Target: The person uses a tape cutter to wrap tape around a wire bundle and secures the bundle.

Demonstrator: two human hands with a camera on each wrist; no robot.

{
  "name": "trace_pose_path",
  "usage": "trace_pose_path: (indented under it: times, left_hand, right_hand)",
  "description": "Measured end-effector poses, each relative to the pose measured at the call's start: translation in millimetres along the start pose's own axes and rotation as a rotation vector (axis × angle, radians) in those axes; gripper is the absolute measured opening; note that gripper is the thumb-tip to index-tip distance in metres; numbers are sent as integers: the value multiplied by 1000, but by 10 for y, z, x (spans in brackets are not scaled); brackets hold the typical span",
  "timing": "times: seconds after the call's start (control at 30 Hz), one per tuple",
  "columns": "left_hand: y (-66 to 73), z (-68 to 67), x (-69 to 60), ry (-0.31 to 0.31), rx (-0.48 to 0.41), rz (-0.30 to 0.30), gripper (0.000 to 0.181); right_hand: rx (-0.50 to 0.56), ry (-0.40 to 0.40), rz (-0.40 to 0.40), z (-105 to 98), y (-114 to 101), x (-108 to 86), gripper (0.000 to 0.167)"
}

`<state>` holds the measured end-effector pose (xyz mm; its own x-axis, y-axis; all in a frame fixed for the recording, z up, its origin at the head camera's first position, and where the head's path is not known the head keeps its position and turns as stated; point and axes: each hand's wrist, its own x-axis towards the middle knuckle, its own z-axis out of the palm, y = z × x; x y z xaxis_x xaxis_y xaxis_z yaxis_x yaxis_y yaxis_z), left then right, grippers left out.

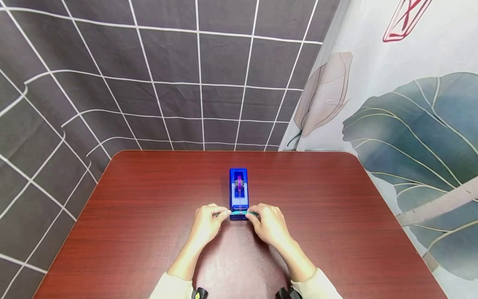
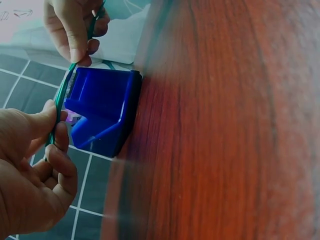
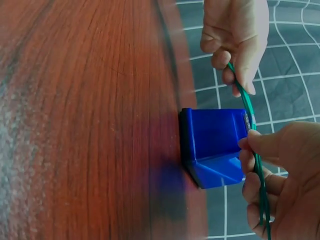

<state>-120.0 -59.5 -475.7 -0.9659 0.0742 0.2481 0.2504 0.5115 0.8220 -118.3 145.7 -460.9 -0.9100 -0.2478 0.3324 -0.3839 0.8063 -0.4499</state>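
A blue tape dispenser [image 1: 239, 171] with a purple tape roll [image 1: 240, 182] stands on the table, its cutting end toward me. Across that end runs a bundle of thin green strands [image 1: 239, 212], held taut between both hands. My left hand [image 1: 207, 223] pinches the bundle just left of the dispenser, thumb against curled fingers. On the other side, the right hand [image 1: 270, 223] pinches it likewise. In the right wrist view, the strands [image 3: 245, 102] pass close over the dispenser's [image 3: 215, 132] cutter, and loose ends trail below the right hand. Whether tape sticks to them is unclear.
A reddish-brown wooden table [image 1: 149, 187] spreads around the hands. Behind it hangs a dark grey curtain [image 1: 168, 54] with white grid lines. A pale curtain [image 1: 328, 120] with leaf prints hangs on the right.
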Motion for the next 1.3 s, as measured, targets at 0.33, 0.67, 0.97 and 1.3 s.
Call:
trace_pose_path:
  times: [0.33, 0.67, 0.97, 1.3]
  left_hand:
    - [-2, -6, -50, 2, -15, 23, 4]
    - [8, -39, -175, -7, -2, 28, 7]
    - [21, -70, -201, -52, -18, -7, 6]
    - [29, -69, -196, -52, -29, 1, 5]
  right_hand:
    - [18, 20, -76, -19, 36, -55, 3]
    - [57, -66, -105, -60, 47, -119, 4]
    - [50, -108, -92, -111, 25, -136, 5]
    - [77, -214, 36, -157, -12, -76, 23]
